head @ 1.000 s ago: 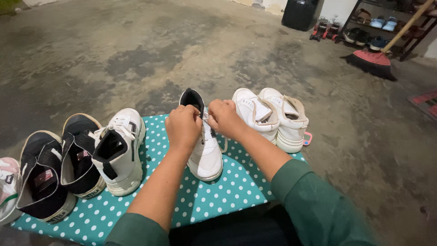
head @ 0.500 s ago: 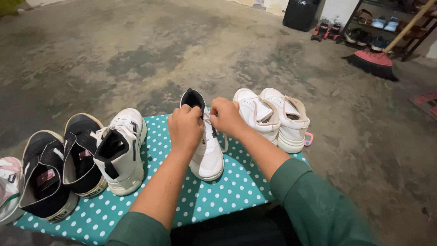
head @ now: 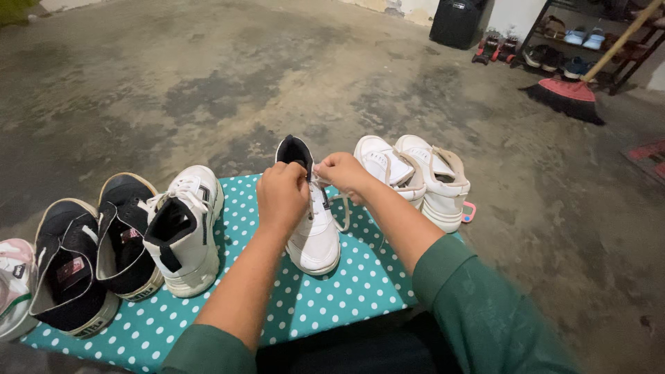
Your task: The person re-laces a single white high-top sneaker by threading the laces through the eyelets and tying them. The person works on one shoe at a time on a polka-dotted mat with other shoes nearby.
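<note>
A cloth [head: 346, 291] lies on the floor [head: 242, 83]. On it, in the middle, stands one sneaker [head: 315, 232], with the left hand [head: 282, 196] and right hand [head: 343, 173] on its top. To its left stands another sneaker [head: 185, 228], then two high-tops [head: 97, 256], then a shoe [head: 14, 277] at the edge. To its right sits a pair [head: 415, 176], partly off the cloth. Far behind right lie a broom [head: 571, 90] and a rack [head: 575, 41].

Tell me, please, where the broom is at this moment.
In the head view, the broom lies on the concrete floor at the upper right, beside the shoe rack.
</note>
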